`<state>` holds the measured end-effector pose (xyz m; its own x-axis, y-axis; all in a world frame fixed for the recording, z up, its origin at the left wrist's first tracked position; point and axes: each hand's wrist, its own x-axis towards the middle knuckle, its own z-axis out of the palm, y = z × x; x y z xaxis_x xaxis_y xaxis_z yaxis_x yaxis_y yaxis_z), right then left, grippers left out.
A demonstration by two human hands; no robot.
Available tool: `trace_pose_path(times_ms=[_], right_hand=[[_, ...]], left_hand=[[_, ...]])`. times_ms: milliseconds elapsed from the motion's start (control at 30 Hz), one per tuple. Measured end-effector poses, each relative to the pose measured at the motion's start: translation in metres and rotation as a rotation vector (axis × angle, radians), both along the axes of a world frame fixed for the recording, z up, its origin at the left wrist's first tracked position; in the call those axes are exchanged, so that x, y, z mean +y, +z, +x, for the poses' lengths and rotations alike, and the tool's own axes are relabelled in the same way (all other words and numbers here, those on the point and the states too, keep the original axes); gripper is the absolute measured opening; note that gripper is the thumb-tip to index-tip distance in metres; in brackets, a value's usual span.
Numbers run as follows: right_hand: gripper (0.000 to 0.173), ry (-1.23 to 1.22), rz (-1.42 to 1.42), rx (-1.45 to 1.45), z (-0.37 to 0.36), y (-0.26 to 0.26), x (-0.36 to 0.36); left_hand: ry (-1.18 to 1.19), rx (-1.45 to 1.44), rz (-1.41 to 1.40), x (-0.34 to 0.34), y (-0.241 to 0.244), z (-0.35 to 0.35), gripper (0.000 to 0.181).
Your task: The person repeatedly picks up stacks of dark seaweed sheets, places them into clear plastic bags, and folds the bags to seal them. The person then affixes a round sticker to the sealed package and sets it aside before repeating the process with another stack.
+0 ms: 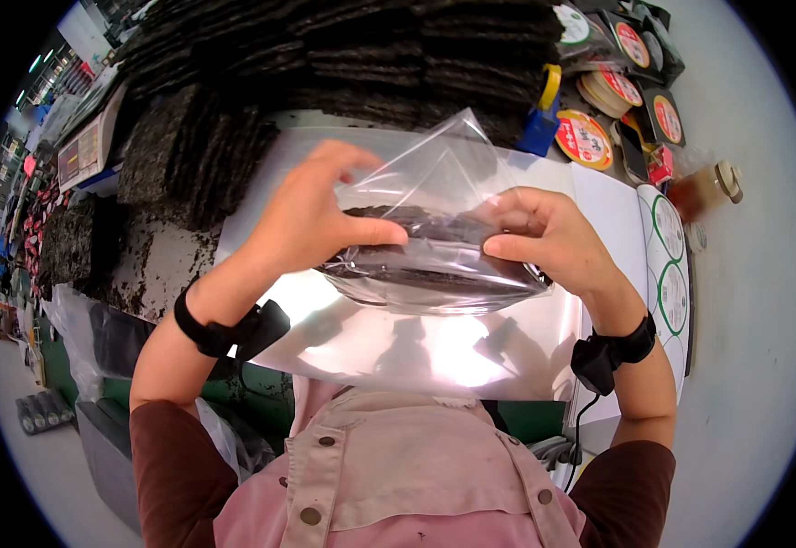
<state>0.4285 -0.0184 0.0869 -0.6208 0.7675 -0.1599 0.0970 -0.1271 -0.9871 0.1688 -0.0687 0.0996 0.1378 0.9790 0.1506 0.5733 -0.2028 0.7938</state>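
Note:
A clear plastic bag (439, 267) with dark dried seaweed sheets inside is held above a shiny work surface (398, 356). Its transparent top part stands up in a pointed fold. My left hand (316, 212) lies at the bag's left side, the thumb pressing its front and the fingers raised and blurred behind. On the right side my right hand (548, 233) grips the bag between thumb and fingers.
Tall stacks of dried seaweed (343, 61) line the back, with another stack (186, 157) at left beside a scale (86, 151). A blue tape dispenser (540, 127), round labels (583, 139), a phone (631, 152), a bottle (705, 192) and label sheets (668, 260) lie right.

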Motion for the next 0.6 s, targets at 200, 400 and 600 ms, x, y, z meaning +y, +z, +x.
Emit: trace_pose_path(times_ms=[200,400,600], right_hand=[[0.023,-0.087,0.31,-0.152,-0.007,-0.003,0.002],[0.012,0.098,0.884,-0.25,0.009,-0.004,0.011],[0.023,0.236,1.558,-0.37,0.005,0.007,0.014]], left_hand=[[-0.028,-0.43,-0.434,0.01,0.0,0.004,0.016],[-0.066,-0.006,-0.02,0.002,0.003,0.002,0.011],[-0.258,0.161,0.409,-0.036,0.011,0.033,0.041]])
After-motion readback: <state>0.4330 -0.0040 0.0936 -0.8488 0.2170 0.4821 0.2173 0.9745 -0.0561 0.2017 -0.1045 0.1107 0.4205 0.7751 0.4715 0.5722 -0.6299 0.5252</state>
